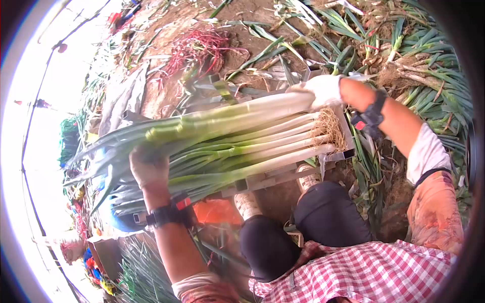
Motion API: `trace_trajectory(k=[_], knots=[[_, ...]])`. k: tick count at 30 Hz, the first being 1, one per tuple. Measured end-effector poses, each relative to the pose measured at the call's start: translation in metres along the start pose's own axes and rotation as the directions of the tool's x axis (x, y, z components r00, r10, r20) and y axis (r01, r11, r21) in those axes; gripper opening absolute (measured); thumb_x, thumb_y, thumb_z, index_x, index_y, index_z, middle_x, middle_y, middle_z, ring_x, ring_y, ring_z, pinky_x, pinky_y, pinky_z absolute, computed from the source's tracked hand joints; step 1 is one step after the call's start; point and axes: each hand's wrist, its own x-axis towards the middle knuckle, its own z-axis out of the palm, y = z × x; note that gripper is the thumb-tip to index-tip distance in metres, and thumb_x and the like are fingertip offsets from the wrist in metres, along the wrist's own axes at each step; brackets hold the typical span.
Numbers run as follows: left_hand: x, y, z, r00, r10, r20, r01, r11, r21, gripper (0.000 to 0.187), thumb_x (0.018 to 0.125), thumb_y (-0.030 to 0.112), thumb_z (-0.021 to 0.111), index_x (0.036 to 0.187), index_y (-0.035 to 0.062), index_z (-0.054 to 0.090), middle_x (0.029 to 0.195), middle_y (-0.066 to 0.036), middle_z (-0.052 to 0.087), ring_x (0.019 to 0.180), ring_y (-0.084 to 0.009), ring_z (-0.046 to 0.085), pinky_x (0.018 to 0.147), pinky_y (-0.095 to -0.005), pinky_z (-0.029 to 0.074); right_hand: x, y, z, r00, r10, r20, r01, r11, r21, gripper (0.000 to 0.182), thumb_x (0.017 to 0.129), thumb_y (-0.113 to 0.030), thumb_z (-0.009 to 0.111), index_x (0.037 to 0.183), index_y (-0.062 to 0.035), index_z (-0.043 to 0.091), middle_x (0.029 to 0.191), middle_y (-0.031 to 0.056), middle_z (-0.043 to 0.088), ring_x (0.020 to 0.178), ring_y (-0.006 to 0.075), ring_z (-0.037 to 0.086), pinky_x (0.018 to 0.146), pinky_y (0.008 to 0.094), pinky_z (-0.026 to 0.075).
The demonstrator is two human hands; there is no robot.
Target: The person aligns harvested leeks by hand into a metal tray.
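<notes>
Over metal rack (283, 174): left hand (149, 169), right hand (323, 90) grip clamped on leek bundle (237, 139).

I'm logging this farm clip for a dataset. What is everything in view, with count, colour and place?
leek bundle: many stalks, white shafts, green leaves, lying across the metal frame, centre
metal frame: one, grey, under the bundle
loose leeks: many, green, heaped on the ground, upper right
red ties: a tangle, red, on the soil, top centre
left hand: white glove, on the leafy end; black wristband
right hand: white glove, on the root end; black wristband
</notes>
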Motion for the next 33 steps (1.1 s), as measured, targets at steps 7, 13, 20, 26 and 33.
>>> trace_trajectory(k=[7, 13, 20, 26, 33], knots=[[-0.036, 0.012, -0.019, 0.943, -0.200, -0.266, 0.331, 0.646, 0.687, 0.023, 0.079, 0.021, 0.061, 0.095, 0.0047, 0.057, 0.101, -0.011, 0.059, 0.089, -0.0230, 0.056, 0.078, -0.0391, 0.047, 0.033, 0.003, 0.047, 0.934, 0.288, 0.211, -0.241, 0.944, -0.224, 0.084, 0.065, -0.026, 0.070, 0.137, -0.0117, 0.030, 0.119, 0.0196, 0.052, 0.105, 0.0359, 0.053, 0.090, 0.0395, 0.042], [-0.064, -0.010, 0.055, 0.690, 0.128, 0.712, -0.443, -0.703, 0.557, 0.044, 0.076, 0.027, 0.064, 0.116, 0.0124, 0.053, 0.122, -0.013, 0.050, 0.115, -0.0294, 0.046, 0.097, -0.0442, 0.033, 0.032, -0.004, 0.055, 0.926, 0.374, 0.048, -0.339, 0.882, -0.326, 0.080, 0.064, -0.027, 0.070, 0.134, -0.0086, 0.035, 0.118, 0.0197, 0.052, 0.107, 0.0358, 0.051, 0.091, 0.0425, 0.041], [-0.022, -0.055, 0.052, 0.748, -0.177, 0.640, -0.528, -0.743, 0.411, 0.052, 0.066, 0.029, 0.072, 0.112, 0.0155, 0.054, 0.108, -0.009, 0.057, 0.110, -0.0255, 0.049, 0.108, -0.0444, 0.016, 0.026, -0.021, 0.085, 0.944, -0.003, -0.330, -0.171, 0.851, -0.497, 0.048, 0.075, -0.014, 0.055, 0.122, -0.0090, 0.046, 0.108, 0.0139, 0.054, 0.099, 0.0279, 0.055, 0.082, 0.0409, 0.045], [-0.045, -0.030, 0.066, 0.711, -0.240, 0.661, -0.594, -0.709, 0.381, 0.041, 0.065, 0.024, 0.073, 0.101, 0.0141, 0.055, 0.091, -0.007, 0.058, 0.093, -0.0250, 0.055, 0.104, -0.0449, 0.024, 0.021, -0.040, 0.087, 0.942, 0.051, -0.332, -0.214, 0.853, -0.476, 0.028, 0.081, -0.011, 0.046, 0.107, -0.0055, 0.054, 0.103, 0.0129, 0.056, 0.096, 0.0280, 0.057, 0.080, 0.0394, 0.047], [-0.046, 0.033, 0.134, 0.470, -0.195, 0.861, -0.557, -0.822, 0.118, 0.043, 0.062, 0.017, 0.073, 0.101, 0.0141, 0.055, 0.091, -0.005, 0.058, 0.092, -0.0261, 0.053, 0.095, -0.0420, 0.032, -0.013, -0.065, 0.002, 0.965, 0.240, -0.100, -0.242, 0.970, -0.004, 0.042, 0.077, -0.011, 0.055, 0.117, -0.0018, 0.050, 0.107, 0.0180, 0.058, 0.103, 0.0286, 0.056, 0.086, 0.0366, 0.046]])
